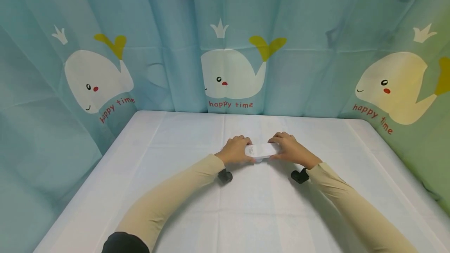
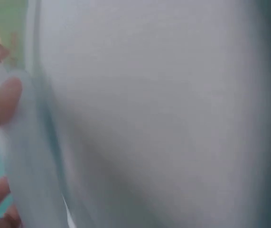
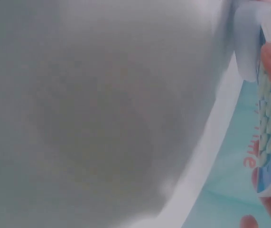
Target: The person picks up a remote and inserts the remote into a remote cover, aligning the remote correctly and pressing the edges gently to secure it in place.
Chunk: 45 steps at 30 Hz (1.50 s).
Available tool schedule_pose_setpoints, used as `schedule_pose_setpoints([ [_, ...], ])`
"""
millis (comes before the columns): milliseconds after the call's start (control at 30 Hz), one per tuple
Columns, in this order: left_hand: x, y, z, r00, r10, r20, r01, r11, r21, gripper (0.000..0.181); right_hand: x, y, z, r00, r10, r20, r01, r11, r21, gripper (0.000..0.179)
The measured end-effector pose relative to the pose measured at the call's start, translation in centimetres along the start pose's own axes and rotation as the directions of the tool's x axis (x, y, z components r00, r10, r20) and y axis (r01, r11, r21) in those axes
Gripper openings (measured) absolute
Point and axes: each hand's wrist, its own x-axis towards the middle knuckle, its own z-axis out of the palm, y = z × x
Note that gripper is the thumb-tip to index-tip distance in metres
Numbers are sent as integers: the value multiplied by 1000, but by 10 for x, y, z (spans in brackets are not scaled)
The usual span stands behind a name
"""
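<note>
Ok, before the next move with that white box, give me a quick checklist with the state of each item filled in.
1. Left hand on the white box: ok, thumb and fingers grip its left end.
2. Right hand on the box: ok, it grips the right end.
3. Sleeves off the box: ok, the left sleeve and right sleeve stop at the wrists.
4. Small print readable: not ok, too small in the head view.
5. Box lifted off the table: cannot tell.
6. Box closed: cannot tell, no view shows both ends fully.
</note>
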Motion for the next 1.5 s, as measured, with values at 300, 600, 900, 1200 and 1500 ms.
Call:
schedule_pose_setpoints([
  [300, -2, -13, -6, 998, 65, 17, -67, 981, 182, 69, -3, 7, 3, 1000, 3, -16, -3, 1000, 9, 52],
  [600, -1, -7, -11, 997, 74, 1, -72, 973, 218, 59, 0, 6, 3, 997, -43, -61, 46, 998, 37, 52],
  [900, -2, -5, -11, 996, 84, -32, -74, 970, 232, 57, 4, 0, 3, 995, -59, -75, 61, 998, 28, 52],
  [1200, -4, -3, -9, 998, 58, -12, -54, 976, 212, 54, 5, -4, 7, 1000, -4, -27, 4, 1000, -7, 52],
  [1500, -3, -10, -6, 997, 28, 70, -43, 975, 219, 63, 2, -5, 12, 1000, 25, 17, -25, 999, -33, 49],
])
